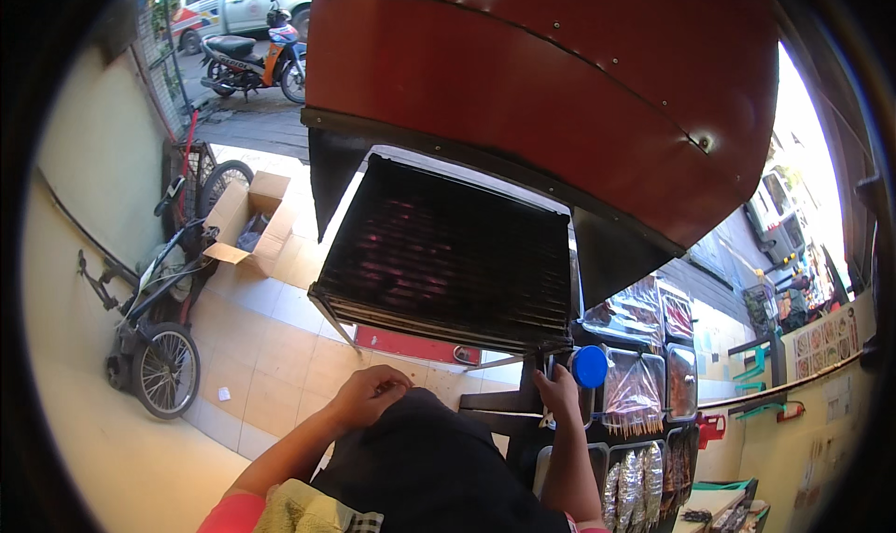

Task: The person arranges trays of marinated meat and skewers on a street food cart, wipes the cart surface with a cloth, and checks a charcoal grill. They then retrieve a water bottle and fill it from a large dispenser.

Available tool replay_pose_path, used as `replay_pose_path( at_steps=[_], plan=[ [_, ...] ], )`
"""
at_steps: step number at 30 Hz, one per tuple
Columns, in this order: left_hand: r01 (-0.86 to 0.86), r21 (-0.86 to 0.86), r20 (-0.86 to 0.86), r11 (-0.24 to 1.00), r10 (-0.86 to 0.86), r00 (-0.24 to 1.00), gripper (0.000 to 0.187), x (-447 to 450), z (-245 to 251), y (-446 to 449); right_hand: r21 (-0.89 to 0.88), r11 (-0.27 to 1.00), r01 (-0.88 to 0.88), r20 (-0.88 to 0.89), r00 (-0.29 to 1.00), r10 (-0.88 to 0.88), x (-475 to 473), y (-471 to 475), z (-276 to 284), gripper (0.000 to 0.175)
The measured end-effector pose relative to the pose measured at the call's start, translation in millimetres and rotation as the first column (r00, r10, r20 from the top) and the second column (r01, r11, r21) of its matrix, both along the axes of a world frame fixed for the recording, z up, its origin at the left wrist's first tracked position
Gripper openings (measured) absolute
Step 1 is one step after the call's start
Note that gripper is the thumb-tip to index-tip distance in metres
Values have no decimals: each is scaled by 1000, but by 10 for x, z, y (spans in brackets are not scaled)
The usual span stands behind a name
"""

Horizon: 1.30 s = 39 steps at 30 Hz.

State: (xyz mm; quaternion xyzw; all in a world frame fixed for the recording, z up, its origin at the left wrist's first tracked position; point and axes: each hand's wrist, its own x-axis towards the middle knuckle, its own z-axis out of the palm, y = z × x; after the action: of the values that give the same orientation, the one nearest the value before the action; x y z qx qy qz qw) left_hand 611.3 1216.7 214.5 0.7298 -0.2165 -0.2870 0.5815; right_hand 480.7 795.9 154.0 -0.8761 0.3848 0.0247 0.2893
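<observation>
My left hand (374, 394) is held at the front of my dark apron (427, 456), its fingers curled in and nothing seen in them. At the grill's near right corner, my right hand (560, 394) grips a slim metal utensil (550, 362), perhaps tongs, mostly hidden by the hand. A round blue lid (589, 366) is just right of that hand. Before me stands a charcoal grill with a blackened grate (483, 267); embers glow red beneath its left half. No food shows on the grate. Over it hangs a red metal hood (532, 99) with dark side flaps.
At right, trays hold skewered meat under plastic (633, 389) and foil-wrapped items (633, 484). An open cardboard box (255, 221) and a bicycle-like frame with a spoked wheel (166, 370) stand left on the tiled floor. A motorcycle (255, 60) is parked outside.
</observation>
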Motion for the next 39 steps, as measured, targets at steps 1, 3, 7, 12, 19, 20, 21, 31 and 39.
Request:
replay_pose_path(
  at_steps=[1,3,7,12,19,20,21,31,39],
  plan=[
    [-15,-9,21,1000,16,1000,16,-29,16,2,83,996,34,-12,999,-33,38,-82,-97,65],
    [-55,-8,37,998,56,998,16,-129,58,-8,261,961,94,-51,995,-83,205,-221,-318,65],
    [-143,26,80,989,141,987,15,-387,212,-76,473,870,141,89,974,-207,181,-255,-671,27],
    [-273,30,93,962,269,959,15,-737,388,-74,551,822,141,176,944,-280,-30,-142,-1033,17],
    [-418,33,18,908,418,908,14,-1199,357,32,824,556,108,148,907,-395,-554,153,-1104,13],
    [-423,32,13,906,423,906,15,-1245,338,57,819,558,133,112,917,-384,-607,244,-1067,13],
    [-423,7,5,906,423,906,15,-1279,318,87,813,560,159,79,923,-377,-633,327,-1027,13],
    [-413,-85,-70,907,408,910,16,-1178,198,550,885,443,139,-63,981,-183,-1128,937,-854,25],
    [-520,-111,-115,847,508,853,15,-1099,50,1461,319,814,-484,99,872,480,-1031,1438,-549,38]
  ],
)
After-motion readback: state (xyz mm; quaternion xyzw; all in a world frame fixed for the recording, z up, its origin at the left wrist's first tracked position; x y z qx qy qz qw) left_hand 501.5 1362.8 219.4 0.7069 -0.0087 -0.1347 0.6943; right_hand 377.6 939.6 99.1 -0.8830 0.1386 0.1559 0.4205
